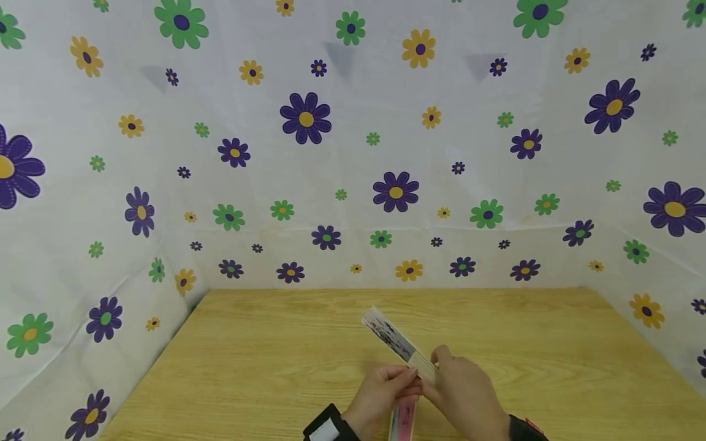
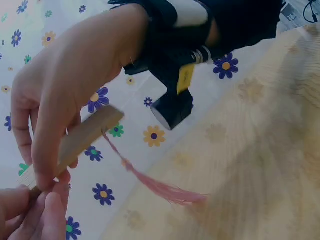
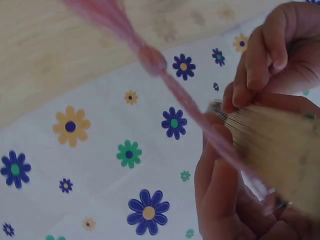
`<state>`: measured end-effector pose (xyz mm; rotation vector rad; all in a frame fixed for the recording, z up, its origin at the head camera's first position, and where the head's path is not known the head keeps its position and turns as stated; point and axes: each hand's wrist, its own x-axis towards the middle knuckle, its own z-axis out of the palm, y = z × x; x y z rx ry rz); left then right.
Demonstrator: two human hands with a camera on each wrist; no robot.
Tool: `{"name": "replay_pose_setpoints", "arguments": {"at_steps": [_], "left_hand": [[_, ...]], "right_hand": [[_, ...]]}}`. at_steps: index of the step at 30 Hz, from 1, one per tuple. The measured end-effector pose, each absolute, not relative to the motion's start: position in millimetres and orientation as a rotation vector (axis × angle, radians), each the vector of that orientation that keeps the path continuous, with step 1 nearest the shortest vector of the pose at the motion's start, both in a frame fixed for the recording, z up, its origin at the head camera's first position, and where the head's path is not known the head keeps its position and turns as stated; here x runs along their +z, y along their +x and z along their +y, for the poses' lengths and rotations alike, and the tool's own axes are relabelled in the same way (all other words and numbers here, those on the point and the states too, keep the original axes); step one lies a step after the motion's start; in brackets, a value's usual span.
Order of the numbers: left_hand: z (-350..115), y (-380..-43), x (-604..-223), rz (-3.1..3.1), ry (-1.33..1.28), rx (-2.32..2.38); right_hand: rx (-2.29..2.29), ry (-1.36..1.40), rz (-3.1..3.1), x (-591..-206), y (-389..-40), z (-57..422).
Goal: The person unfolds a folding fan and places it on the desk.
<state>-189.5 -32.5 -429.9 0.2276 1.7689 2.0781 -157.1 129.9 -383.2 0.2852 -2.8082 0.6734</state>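
Note:
A folded fan (image 1: 390, 334) slants up and to the left from my hands in the head view. Its leaf is pale with a dark and reddish print, and its ribs (image 3: 285, 155) are light wood. My right hand (image 1: 469, 389) grips the wooden rib end. Close beside it, my left hand (image 1: 383, 392) pinches the fan's side between thumb and fingers. A pink tassel (image 2: 167, 190) hangs from the rib end in the left wrist view. Below the hands in the head view shows a pink strip with a pale edge (image 1: 404, 422), partly covered by the left hand.
The wood-grain table (image 1: 265, 355) spreads under both hands. White cloth with coloured flowers (image 1: 353, 159) walls the back and both sides. A black band (image 1: 331, 425) with a white patch is on the left wrist. A dark cable (image 2: 310, 12) shows at the left wrist view's corner.

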Motion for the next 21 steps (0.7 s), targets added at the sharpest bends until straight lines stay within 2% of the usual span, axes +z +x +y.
{"name": "replay_pose_setpoints", "arguments": {"at_steps": [7,21], "left_hand": [[-43.5,-181.0,-442.1,1.775,0.350,1.904],[-46.7,-171.4,-450.0,1.818,0.253,1.821]], "right_hand": [[1.362,0.291,-3.022,-387.2,-160.1,149.6],[1.634,0.244,-3.034,-409.4,-162.2,152.7]]}}
